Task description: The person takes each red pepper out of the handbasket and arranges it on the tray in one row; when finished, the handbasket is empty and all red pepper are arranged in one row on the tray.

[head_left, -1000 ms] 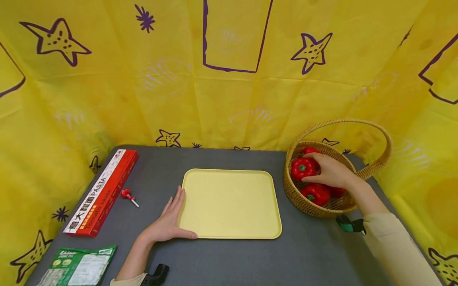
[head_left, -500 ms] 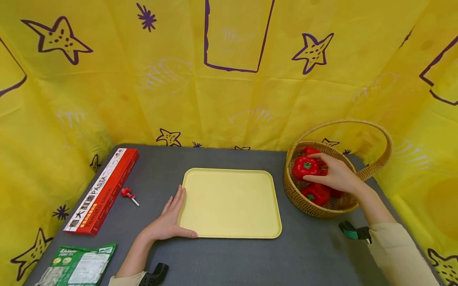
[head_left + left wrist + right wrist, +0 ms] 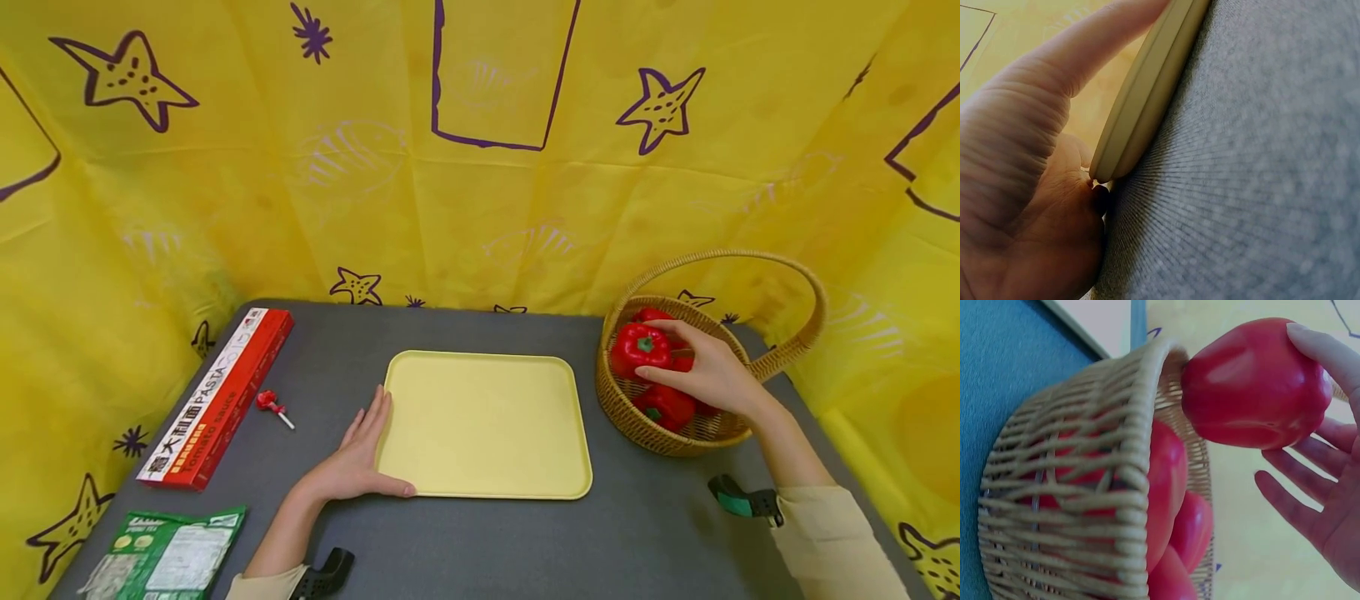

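Observation:
My right hand (image 3: pixel 712 368) grips a red bell pepper (image 3: pixel 634 358) between thumb and fingers, over the wicker basket (image 3: pixel 636 427). In the right wrist view the held bell pepper (image 3: pixel 1250 384) is up at the basket's rim (image 3: pixel 1141 419), with other red peppers (image 3: pixel 1166 487) below it inside. At the tray's near left corner, my left hand (image 3: pixel 348 473) lies with straight fingers along the left side and the thumb along the front edge. The pale yellow tray (image 3: pixel 483 425) bears nothing. The left wrist view shows the thumb touching the tray's rim (image 3: pixel 1138 100).
On the left of the dark grey table (image 3: pixel 495 550) lie a red pasta box (image 3: pixel 217 404), a red lollipop (image 3: pixel 272 406) and a green packet (image 3: pixel 172 554). The basket's tall handle (image 3: pixel 813 308) arches over its right side. A yellow patterned cloth (image 3: pixel 480 208) hangs behind.
My right hand has drawn the gripped bell pepper slightly up from among the others in the basket. The left hand has stayed at the tray. The head view has shifted a little.

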`<state>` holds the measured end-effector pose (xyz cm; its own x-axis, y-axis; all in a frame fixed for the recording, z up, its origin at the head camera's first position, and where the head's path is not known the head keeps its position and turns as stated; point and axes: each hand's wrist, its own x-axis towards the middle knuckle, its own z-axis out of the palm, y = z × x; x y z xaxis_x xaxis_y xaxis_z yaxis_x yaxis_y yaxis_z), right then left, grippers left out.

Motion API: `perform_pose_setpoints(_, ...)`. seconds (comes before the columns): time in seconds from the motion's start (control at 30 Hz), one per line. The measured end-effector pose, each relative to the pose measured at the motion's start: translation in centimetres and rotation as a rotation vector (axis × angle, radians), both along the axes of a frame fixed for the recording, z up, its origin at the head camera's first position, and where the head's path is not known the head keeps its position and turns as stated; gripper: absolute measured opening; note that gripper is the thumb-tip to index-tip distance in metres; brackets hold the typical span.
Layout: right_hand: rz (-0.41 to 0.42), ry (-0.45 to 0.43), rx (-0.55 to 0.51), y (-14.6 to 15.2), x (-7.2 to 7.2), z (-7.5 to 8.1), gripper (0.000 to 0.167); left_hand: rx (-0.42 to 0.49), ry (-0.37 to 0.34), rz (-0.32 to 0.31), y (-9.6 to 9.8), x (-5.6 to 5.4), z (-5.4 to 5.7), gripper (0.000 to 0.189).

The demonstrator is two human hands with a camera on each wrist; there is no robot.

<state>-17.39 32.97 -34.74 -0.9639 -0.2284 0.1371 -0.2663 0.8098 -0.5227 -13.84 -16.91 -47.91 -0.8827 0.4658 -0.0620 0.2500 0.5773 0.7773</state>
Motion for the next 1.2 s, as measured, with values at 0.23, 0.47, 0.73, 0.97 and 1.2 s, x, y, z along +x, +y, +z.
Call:
perform_pose_setpoints(0.23, 0.004, 0.017, -0.028, -1.0, 0.3, 0.2, 0.066, 0.003, -0.003, -0.006, 0.0, -0.2, -0.1, 0.137)
perform_pose_setpoints(0.47, 0.017, -0.008, -0.073, -2.4, 0.4, -0.3, 0.065, 0.011, -0.015, -0.004, 0.1, -0.3, 0.0, 0.137)
perform_pose_setpoints(0.73, 0.060, -0.029, -0.119, -4.0, 0.0, -1.5, 0.067, 0.005, -0.030, -0.001, 0.1, -0.3, -0.1, 0.136)
perform_pose_setpoints(0.97, 0.091, -0.079, -0.205, -5.7, -0.3, -2.5, 0.066, 0.005, -0.047, 0.013, 0.1, -0.3, -0.1, 0.137)
perform_pose_setpoints(1.2, 0.136, -0.106, -0.251, -7.3, -0.6, -3.9, 0.065, -0.001, -0.055, 0.025, -0.1, -0.2, -0.1, 0.137)
